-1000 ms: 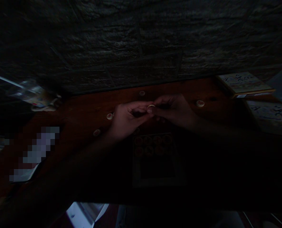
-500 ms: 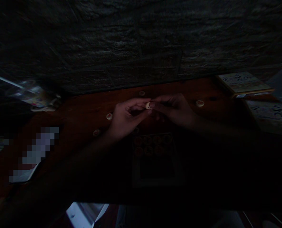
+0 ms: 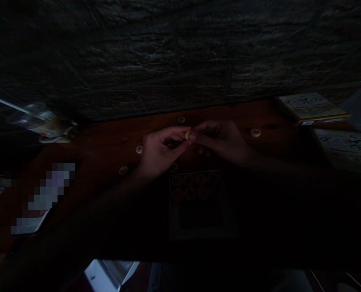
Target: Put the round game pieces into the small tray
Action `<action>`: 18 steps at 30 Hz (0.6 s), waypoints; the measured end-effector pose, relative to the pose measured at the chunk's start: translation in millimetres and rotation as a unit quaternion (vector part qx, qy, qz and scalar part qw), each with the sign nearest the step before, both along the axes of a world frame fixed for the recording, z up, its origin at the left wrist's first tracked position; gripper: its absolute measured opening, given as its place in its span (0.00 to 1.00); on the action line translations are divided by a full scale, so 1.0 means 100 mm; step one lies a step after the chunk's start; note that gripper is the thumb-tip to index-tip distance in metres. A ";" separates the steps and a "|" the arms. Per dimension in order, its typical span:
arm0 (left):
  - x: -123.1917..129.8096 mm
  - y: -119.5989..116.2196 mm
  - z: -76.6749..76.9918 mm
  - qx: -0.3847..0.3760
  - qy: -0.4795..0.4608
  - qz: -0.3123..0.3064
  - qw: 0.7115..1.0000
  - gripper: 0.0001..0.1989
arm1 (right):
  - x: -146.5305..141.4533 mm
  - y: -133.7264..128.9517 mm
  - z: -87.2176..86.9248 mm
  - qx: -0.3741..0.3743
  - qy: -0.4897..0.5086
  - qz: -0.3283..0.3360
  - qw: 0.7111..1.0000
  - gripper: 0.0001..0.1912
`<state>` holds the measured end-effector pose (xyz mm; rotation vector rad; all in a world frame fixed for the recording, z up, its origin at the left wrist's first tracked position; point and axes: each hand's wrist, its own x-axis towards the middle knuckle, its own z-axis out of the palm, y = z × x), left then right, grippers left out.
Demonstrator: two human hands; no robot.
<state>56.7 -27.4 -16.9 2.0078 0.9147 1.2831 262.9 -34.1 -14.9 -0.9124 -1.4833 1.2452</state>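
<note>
Between the fingertips of my left hand (image 3: 159, 150) and my right hand (image 3: 224, 140) is a small pale round piece (image 3: 187, 135), pinched by both above the wooden table (image 3: 107, 138). Below the hands lies a dark open box (image 3: 174, 219) with several round pieces (image 3: 190, 179) in two rows at its far end. Loose round pieces lie around: one (image 3: 139, 149) beside my left hand, one (image 3: 123, 170) farther left, one (image 3: 181, 120) behind the hands, one (image 3: 255, 132) to the right. Another piece (image 3: 174, 167) shows dimly near the box.
A dark stone wall (image 3: 198, 48) rises behind the table. Two flat printed boxes (image 3: 314, 106) (image 3: 347, 148) lie at the right. At the left are a clear plastic container (image 3: 46, 121) and a blurred-out flat object (image 3: 49, 190). A white object (image 3: 110, 273) shows below the table edge.
The pinched piece has turned so its edge shows more, and it has shifted slightly left. Both hands have otherwise hardly moved.
</note>
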 end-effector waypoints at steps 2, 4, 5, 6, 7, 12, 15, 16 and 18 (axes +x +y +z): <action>-0.01 0.00 0.00 0.009 0.013 0.000 1.000 0.13 | 0.00 0.00 0.00 -0.003 0.001 0.000 1.000 0.21; -0.02 0.00 -0.01 0.021 0.024 0.000 1.000 0.13 | 0.00 -0.01 0.01 -0.007 0.004 0.003 1.000 0.21; -0.03 0.00 -0.02 0.025 0.029 0.000 0.999 0.13 | 0.00 -0.01 0.01 -0.008 0.005 0.005 1.000 0.21; -0.03 0.00 -0.02 0.029 0.035 -0.001 0.999 0.13 | 0.00 -0.01 0.01 -0.009 0.004 0.009 1.000 0.21; -0.04 0.00 -0.02 0.031 0.040 -0.003 0.999 0.13 | 0.00 -0.01 0.01 -0.007 0.004 0.012 1.000 0.20; -0.05 0.00 0.02 0.053 0.054 0.001 0.997 0.14 | 0.01 0.00 -0.01 0.004 -0.011 0.024 1.000 0.19; -0.05 0.01 0.04 0.066 0.065 0.009 0.996 0.15 | 0.02 0.01 -0.02 0.009 -0.010 0.041 0.999 0.19; -0.05 0.01 0.03 0.066 0.063 0.009 0.996 0.15 | 0.03 0.01 -0.03 0.011 -0.008 0.047 0.999 0.19; -0.05 0.02 0.03 0.057 0.052 0.006 0.997 0.15 | 0.03 0.01 -0.02 0.011 -0.007 0.055 0.998 0.20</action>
